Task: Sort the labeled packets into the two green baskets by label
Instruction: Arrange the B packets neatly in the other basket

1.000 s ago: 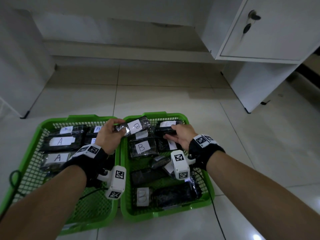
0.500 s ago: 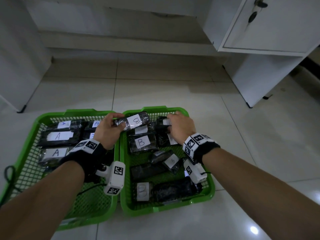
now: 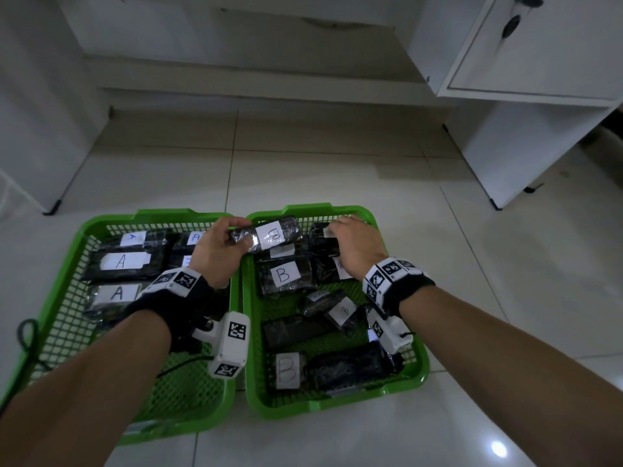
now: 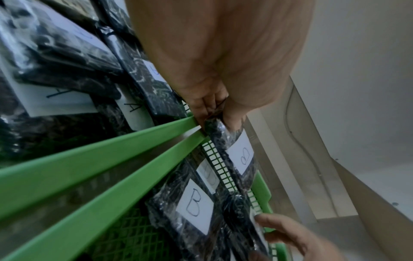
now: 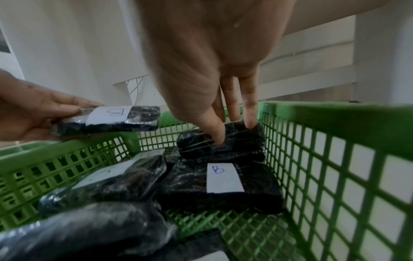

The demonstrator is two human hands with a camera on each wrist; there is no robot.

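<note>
Hands are both busy now: left hand (image 3: pixel 215 254) has carried its gripped B packet (image 3: pixel 269 234) past the rim over the right basket (image 3: pixel 397 227), while right hand (image 3: pixel 359 246) has closed onto a corner packet (image 3: pixel 322 242) there. Drop looks next.

Green plastic mesh baskets (image 3: pixel 397 387); glossy film-wrapped packets (image 3: pixel 347 367), paper labels (image 3: pixel 282 274)

Glossy pale floor tiles (image 3: pixel 337 170) stretch beyond the hands toward a white wall (image 3: pixel 236 28), a white cabinet (image 3: pixel 539 62) standing far right
</note>
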